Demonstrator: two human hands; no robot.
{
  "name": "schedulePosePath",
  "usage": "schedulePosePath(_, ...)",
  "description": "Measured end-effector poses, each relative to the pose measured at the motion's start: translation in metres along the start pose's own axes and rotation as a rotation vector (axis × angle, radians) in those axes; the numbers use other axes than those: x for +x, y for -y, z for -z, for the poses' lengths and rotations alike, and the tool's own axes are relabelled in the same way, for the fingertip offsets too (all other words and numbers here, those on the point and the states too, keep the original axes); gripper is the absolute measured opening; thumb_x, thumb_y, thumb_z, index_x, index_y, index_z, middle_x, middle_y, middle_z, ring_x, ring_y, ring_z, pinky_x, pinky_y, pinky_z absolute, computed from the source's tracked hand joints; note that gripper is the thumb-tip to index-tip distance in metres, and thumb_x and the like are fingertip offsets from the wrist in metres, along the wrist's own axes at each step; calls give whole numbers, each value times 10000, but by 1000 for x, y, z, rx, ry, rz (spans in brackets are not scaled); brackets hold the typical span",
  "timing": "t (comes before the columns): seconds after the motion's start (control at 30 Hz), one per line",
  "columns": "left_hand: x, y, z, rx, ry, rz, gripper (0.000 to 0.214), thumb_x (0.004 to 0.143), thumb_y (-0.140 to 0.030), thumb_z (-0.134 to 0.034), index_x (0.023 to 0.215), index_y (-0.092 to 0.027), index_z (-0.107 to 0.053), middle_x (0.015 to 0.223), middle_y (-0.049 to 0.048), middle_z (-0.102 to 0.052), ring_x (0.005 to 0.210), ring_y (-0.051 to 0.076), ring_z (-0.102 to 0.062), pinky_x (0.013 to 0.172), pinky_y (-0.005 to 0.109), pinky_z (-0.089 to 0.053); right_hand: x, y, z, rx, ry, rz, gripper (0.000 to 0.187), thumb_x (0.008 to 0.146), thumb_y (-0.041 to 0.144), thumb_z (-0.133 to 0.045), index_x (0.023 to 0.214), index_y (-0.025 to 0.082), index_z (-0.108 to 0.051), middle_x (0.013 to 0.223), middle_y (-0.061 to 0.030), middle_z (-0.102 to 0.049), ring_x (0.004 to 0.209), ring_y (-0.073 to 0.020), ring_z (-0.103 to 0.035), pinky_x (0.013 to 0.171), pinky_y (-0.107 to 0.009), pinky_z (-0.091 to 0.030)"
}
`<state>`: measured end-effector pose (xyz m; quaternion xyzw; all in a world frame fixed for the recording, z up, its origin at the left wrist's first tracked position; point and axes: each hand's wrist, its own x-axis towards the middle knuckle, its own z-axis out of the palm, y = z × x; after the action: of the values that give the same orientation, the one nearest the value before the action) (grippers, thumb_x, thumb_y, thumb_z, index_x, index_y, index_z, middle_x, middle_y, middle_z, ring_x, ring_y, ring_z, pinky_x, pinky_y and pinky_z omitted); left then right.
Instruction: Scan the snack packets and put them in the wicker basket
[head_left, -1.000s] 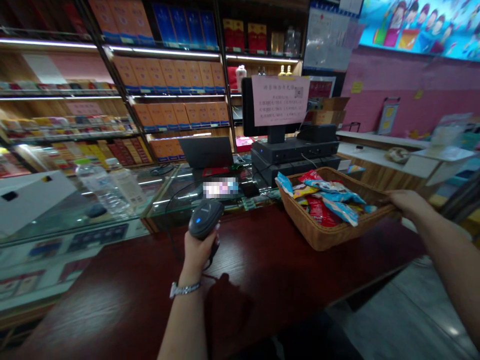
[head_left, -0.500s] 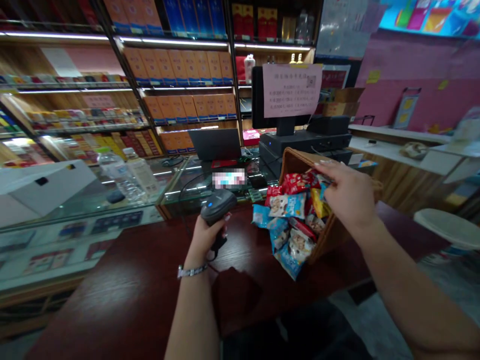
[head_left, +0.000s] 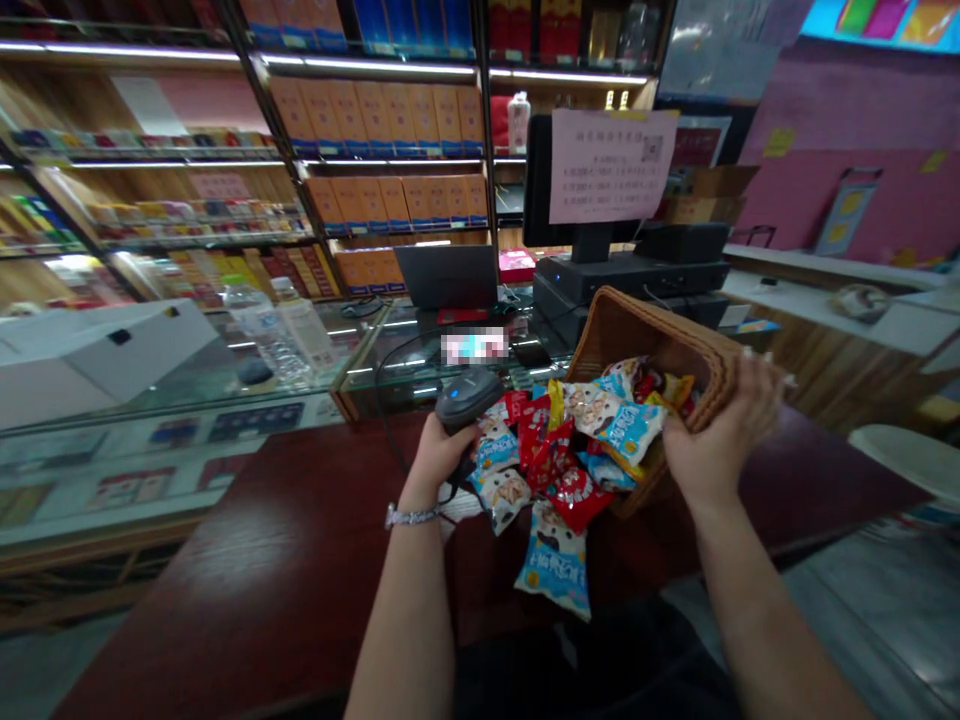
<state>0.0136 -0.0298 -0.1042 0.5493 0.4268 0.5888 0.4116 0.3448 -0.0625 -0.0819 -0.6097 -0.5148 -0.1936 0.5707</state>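
My left hand (head_left: pixel 437 462) is closed round the handle of a black barcode scanner (head_left: pixel 469 398), whose blue light shows on top. A brown wicker basket (head_left: pixel 652 315) lies tipped on its side, its mouth turned toward the scanner. At the basket's right rim is my right hand (head_left: pixel 716 440), thumb at the inner edge and fingers round the outside. Small snack packets spill from the mouth onto the dark red tabletop, among them a red packet (head_left: pixel 577 495) and a blue packet (head_left: pixel 556 560) nearest me. Some packets touch the scanner hand; several are still inside the basket.
Behind the basket stands a monitor (head_left: pixel 529 180) with a paper notice (head_left: pixel 611 165) on it. A laptop (head_left: pixel 446 275) and plastic bottles (head_left: pixel 259 325) stand on the glass counter (head_left: pixel 360 390). A white box (head_left: pixel 112 350) is at the left, a round stool (head_left: pixel 900 455) at the right.
More packets have slid out of the basket across the tabletop toward my left hand. My right hand has moved from the packets at the mouth to the basket's right rim.
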Motion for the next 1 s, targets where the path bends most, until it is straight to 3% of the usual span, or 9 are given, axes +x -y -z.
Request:
schedulePosePath(0.17,-1,0,0,15,3,4,174,659,-241,-734,785,-140,-668,486,-24,-573,400,113,-500,432,237,-408,5,35,0,-8,92,199,872,710,205,-574,1541,249,-313,1596,-140,-341,1509,-385,-237,1169,-696,-135)
schedulePosePath(0.33,-4,-14,7,-64,-8,-29,188,696,-264,-743,826,-143,-681,503,-34,-562,396,106,-495,423,238,-412,-35,74,-8,16,278,422,706,789,172,-549,1457,382,-460,1575,-32,-416,1521,-335,-242,1213,-637,-50)
schedulePosePath(0.43,-6,-20,13,-144,-57,-38,203,715,-284,-752,846,-148,-678,534,-34,-570,404,94,-492,415,223,-392,-58,79,-17,56,357,513,640,823,163,-549,1391,456,-527,1525,30,-492,1522,-305,-255,1233,-596,4)
schedulePosePath(0.53,-6,-21,16,-175,-91,-43,217,728,-297,-749,869,-147,-680,550,-32,-572,425,93,-498,417,214,-384,-58,73,-20,58,383,509,583,826,184,-548,1336,465,-579,1479,47,-542,1519,-297,-265,1241,-589,-2)
schedulePosePath(0.67,-5,-19,12,-187,-95,-64,212,729,-288,-744,878,-152,-681,556,-36,-561,429,94,-490,423,224,-393,-22,49,-15,66,257,484,503,823,215,-499,1290,352,-624,1412,-8,-600,1502,-292,-311,1237,-600,-127)
schedulePosePath(0.8,-6,-20,7,-184,-70,-83,192,736,-281,-737,862,-146,-683,540,-31,-563,420,95,-492,430,226,-395,10,23,-6,57,47,482,498,821,185,-483,1300,261,-595,1360,-75,-633,1414,-294,-459,1215,-614,-215)
schedulePosePath(1.0,-7,-21,4,-233,-45,-67,214,715,-276,-762,845,-134,-666,533,-31,-571,412,90,-496,425,210,-385,28,17,-4,155,-296,637,471,829,158,-507,1279,281,-573,1255,-56,-695,1302,-317,-578,1174,-639,-292)
